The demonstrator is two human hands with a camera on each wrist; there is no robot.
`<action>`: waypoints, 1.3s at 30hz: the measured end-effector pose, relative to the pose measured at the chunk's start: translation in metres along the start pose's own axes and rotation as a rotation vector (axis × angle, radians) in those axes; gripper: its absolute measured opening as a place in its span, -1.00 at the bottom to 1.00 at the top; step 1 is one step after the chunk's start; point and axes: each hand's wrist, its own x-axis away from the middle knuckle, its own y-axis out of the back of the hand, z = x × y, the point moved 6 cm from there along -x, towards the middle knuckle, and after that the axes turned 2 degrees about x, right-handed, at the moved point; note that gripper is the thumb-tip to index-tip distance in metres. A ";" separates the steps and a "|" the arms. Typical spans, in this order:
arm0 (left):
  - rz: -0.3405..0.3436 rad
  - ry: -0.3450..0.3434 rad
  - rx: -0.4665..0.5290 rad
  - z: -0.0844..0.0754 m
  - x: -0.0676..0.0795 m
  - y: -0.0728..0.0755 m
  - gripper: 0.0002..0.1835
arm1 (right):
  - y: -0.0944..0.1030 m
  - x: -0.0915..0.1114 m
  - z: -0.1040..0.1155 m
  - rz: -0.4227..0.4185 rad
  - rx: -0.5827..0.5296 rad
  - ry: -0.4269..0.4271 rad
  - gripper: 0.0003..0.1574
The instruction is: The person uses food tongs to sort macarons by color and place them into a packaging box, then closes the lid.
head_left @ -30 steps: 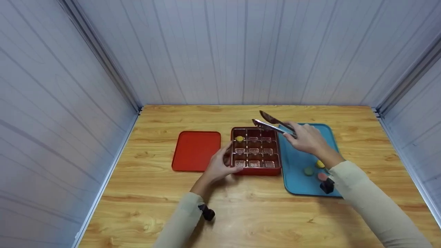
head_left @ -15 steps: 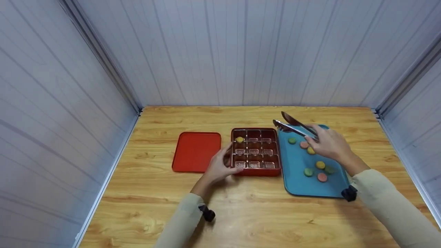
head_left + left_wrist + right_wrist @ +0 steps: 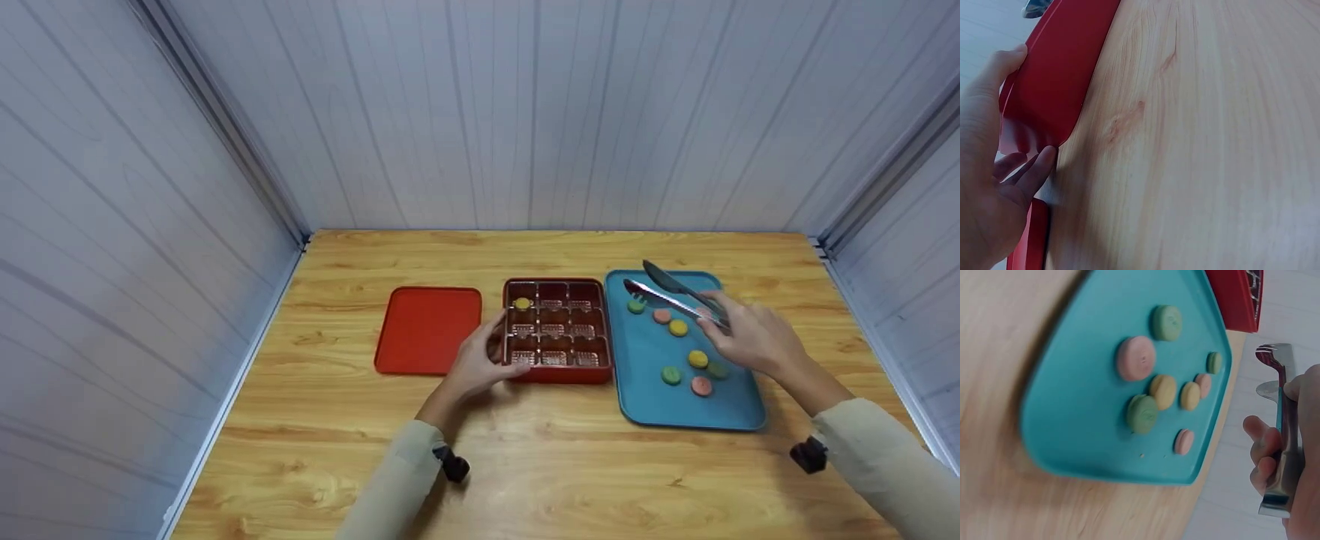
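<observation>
Reading the clock from the person's side, with twelve pointing to the back wall (image 3: pixel 495 112), I'm seeing the left hand (image 3: pixel 480 364) holding the box (image 3: pixel 559 375) by its seven o'clock corner; the right hand (image 3: pixel 757 337), over toward three o'clock, is gripping the tongs (image 3: pixel 675 303), whose arms are spreading apart above the tray (image 3: pixel 637 401), tips pointing toward ten. The tray is lying just beside the box, at its three o'clock; the lid (image 3: pixel 427 330) is lying at its nine, all on the table (image 3: pixel 540 472).

The head view is showing the box's nine compartments, with a yellow macaron (image 3: pixel 523 304) sitting in the one at ten-thirty; the left wrist view is hiding those but showing thumb and fingertips (image 3: pixel 1044 156) pressing the outer walls, and only an edge of the lid. From above, the tongs are partly covering a pink macaron (image 3: pixel 1184 441); the right wrist view is showing it plainly among the tray's eight, with a middle yellow one (image 3: pixel 1162 391) touching a green one (image 3: pixel 1142 414), and crumbs lying nearby.
</observation>
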 end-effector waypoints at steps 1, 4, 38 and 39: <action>0.000 0.004 0.001 0.000 0.000 0.000 0.28 | -0.001 0.002 -0.001 0.003 0.004 -0.003 -0.36; 0.002 0.020 0.009 0.001 0.001 0.001 0.28 | -0.003 0.008 -0.004 0.006 0.011 -0.009 -0.37; 0.018 0.048 0.028 0.000 0.001 0.001 0.28 | -0.031 0.046 -0.044 0.074 0.044 -0.063 -0.39; 0.017 0.044 0.026 0.000 0.001 0.001 0.28 | -0.030 0.046 -0.044 0.070 0.044 -0.062 -0.40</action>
